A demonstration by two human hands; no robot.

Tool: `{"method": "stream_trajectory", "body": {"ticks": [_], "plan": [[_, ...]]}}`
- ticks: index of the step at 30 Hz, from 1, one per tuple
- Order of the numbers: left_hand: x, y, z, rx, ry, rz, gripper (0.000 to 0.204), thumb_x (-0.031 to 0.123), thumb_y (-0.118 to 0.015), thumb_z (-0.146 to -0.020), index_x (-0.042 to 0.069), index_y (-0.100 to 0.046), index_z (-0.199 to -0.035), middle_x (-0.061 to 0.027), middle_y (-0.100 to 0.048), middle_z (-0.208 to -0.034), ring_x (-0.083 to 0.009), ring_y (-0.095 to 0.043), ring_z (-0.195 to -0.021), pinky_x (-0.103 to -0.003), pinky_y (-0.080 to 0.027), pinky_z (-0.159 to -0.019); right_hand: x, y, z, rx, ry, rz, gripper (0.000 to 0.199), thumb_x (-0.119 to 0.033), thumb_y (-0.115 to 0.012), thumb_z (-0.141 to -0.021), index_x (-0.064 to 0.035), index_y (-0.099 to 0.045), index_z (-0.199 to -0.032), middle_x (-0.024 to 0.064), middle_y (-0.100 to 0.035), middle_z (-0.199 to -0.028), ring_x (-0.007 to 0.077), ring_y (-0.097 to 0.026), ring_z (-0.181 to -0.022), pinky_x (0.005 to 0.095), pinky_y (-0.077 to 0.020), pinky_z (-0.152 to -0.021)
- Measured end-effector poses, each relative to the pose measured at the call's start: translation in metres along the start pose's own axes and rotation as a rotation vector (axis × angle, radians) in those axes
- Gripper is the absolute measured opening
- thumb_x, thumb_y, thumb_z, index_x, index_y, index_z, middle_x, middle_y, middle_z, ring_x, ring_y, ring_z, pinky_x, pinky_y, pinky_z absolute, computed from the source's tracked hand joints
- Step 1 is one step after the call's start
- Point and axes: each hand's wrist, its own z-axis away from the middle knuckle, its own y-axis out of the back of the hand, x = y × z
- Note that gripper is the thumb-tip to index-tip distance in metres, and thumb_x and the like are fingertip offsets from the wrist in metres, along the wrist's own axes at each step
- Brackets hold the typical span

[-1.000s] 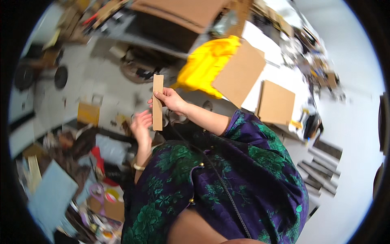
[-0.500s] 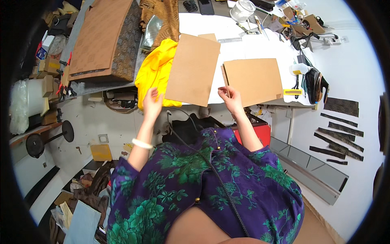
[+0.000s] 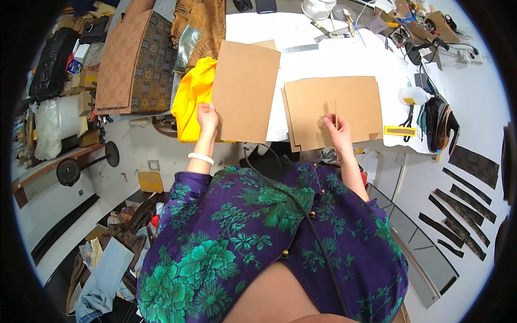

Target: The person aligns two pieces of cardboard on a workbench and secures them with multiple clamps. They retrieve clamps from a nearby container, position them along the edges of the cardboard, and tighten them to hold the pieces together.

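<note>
On the left, the left hand point(image 3: 207, 117) is gripping the lower left edge of a tall brown cardboard sheet point(image 3: 245, 90), which is lying over a yellow cloth point(image 3: 191, 99) and the white table point(image 3: 344, 59). On the right, the right hand point(image 3: 338, 131) is pinching a thin cardboard strip point(image 3: 335, 110) upright on the wider cardboard sheet point(image 3: 331, 110).

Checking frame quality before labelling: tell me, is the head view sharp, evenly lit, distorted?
Head view: sharp at centre, both hands crisp; bright even light, white table nearly washed out; fisheye bends edges toward the black rim; soft shadow under the cardboard sheet.
</note>
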Motion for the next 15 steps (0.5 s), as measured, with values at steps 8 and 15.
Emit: {"method": "stream_trajectory", "body": {"ticks": [8,15], "plan": [[0.123,0.111,-0.047,0.355,-0.325,0.156,0.014,0.005,-0.066,-0.095,0.004,-0.053,-0.090,0.0009,-0.056,-0.076,-0.0070,-0.048,-0.068,-0.021,-0.041,-0.064,0.018,0.017,0.014,0.261,0.060,-0.066,0.029,-0.028,-0.069,-0.096,-0.0023,-0.067,-0.109,-0.0017,-0.063,-0.087,0.0062,-0.056,-0.079,0.0230,-0.0455,-0.074],[0.096,0.086,-0.079,0.307,-0.207,0.179,0.018,0.010,-0.073,-0.090,0.003,-0.058,-0.088,-0.0043,-0.066,-0.076,-0.0097,-0.056,-0.069,-0.026,-0.046,-0.066,0.036,0.046,0.041,0.279,-0.032,-0.067,0.030,-0.029,-0.057,-0.103,-0.0022,-0.068,-0.108,-0.0045,-0.057,-0.078,0.0035,-0.048,-0.074,0.0209,-0.0374,-0.070]]}}
